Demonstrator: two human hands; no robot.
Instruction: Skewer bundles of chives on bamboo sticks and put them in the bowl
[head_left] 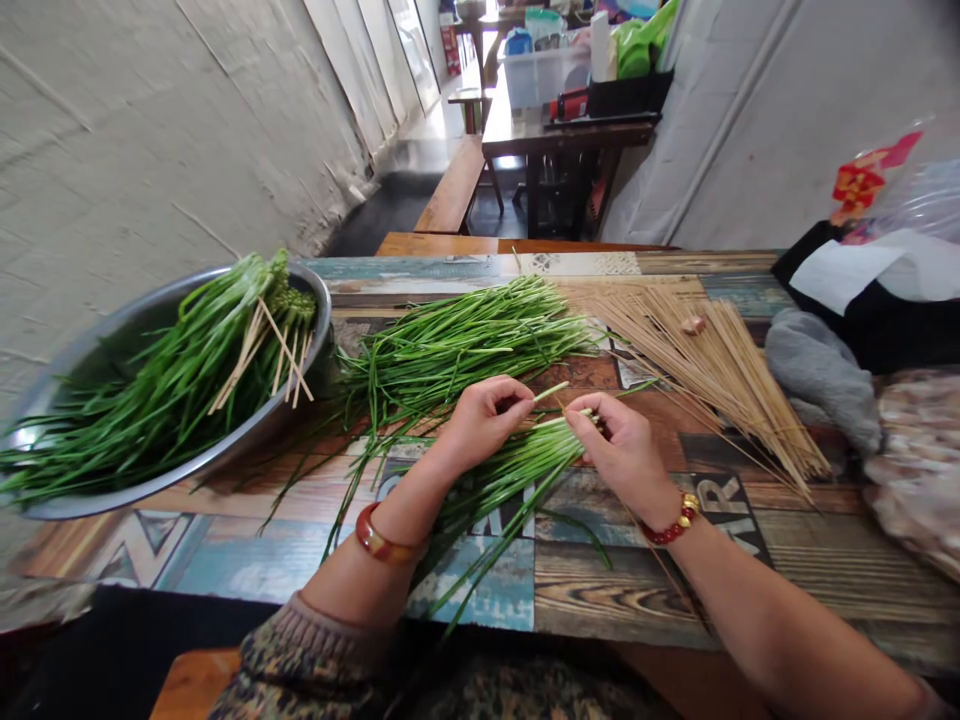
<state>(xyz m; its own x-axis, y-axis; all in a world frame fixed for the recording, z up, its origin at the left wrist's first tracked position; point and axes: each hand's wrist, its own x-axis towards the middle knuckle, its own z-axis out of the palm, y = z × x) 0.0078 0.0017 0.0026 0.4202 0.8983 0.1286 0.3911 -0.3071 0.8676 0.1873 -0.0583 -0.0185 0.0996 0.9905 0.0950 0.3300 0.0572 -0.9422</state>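
My left hand [491,418], closed in a pinch, holds a garlic chive by its pale end [551,391]. My right hand [621,448] is closed near the tip of a thin bamboo skewer, whose lower length [679,588] shows below the wrist. Beside its fingertips, the white ends of a row of chives [517,462] lie close together, their green leaves trailing toward me. Whether the skewer passes through them is partly hidden by the fingers. A loose pile of chives [472,335] lies just beyond my hands.
At left, a metal basin [324,310] holds chives on skewers [247,350]. Bare bamboo skewers [720,370] spread across the wood-patterned table [630,590] at right. Near them are a grey cloth-like bundle [821,375] and a clear bag of pale pieces [919,460]. A wall stands at left.
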